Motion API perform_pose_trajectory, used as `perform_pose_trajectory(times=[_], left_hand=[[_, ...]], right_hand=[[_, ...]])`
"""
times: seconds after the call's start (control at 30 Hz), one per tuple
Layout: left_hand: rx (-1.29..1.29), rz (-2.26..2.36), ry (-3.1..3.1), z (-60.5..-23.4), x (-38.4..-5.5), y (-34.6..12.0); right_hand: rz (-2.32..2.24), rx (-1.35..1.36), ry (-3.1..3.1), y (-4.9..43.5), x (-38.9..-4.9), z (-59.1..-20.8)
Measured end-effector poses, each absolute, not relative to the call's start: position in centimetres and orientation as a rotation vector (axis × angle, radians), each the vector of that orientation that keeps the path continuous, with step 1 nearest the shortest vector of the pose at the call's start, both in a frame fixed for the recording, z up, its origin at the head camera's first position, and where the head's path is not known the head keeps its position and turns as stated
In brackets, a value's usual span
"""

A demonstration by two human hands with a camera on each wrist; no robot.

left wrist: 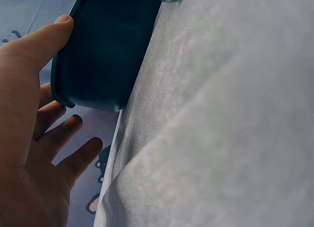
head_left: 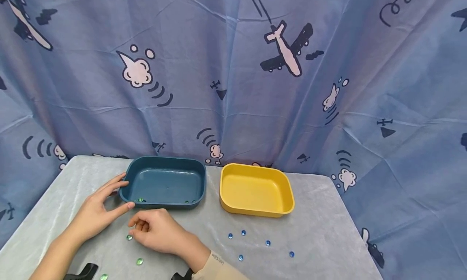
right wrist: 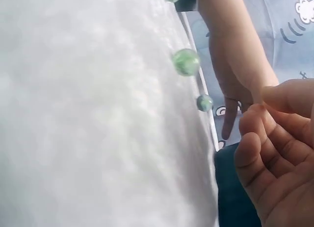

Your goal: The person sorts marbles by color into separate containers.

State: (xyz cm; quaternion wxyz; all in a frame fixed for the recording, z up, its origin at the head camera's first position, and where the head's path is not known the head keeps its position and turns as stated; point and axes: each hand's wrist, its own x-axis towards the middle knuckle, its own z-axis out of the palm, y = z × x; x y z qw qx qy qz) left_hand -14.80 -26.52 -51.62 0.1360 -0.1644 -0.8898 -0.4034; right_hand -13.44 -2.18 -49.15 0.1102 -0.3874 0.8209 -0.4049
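Note:
A teal bin [head_left: 168, 162] stands at the back left of the table. My left hand [head_left: 95, 210] rests at its left end, thumb by the front rim and the other fingers stretched along the outer side. Just in front of the bin hovers my right hand [head_left: 160, 231], fingers loosely bent. Its thumb and index tip come close together in the right wrist view, with nothing visible between them. Right below those fingertips lies a green glass marble [head_left: 129, 237]. Another green marble [head_left: 140, 261] is nearer me. A few green marbles [head_left: 140, 199] sit inside the bin along its front wall.
A yellow bin [head_left: 255, 212] stands to the right of the teal one. Several blue marbles [head_left: 268, 243] are scattered in front of it. One more green marble [head_left: 103, 276] lies near the front edge. A printed curtain [head_left: 226, 69] hangs behind the table.

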Motion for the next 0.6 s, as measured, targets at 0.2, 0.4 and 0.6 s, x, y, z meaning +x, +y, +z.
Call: perform_pose_trajectory(times=[0.2, 0.4, 0.6], left_hand=[[-0.480, -1.164, -2.573, -51.5, -14.9, -26.6], [-0.477, -1.157, -2.578, -51.6, -15.0, -26.5], [-0.460, -1.157, -2.576, -51.5, -14.9, -26.4]], right_hand=[[-1.073, -1.175, 2.425, -2.5, -13.2, -49.7], [-1.011, -1.176, 2.438, -2.7, -13.1, -50.1], [-0.954, -1.157, 2.444, -2.8, -13.1, -50.3]])
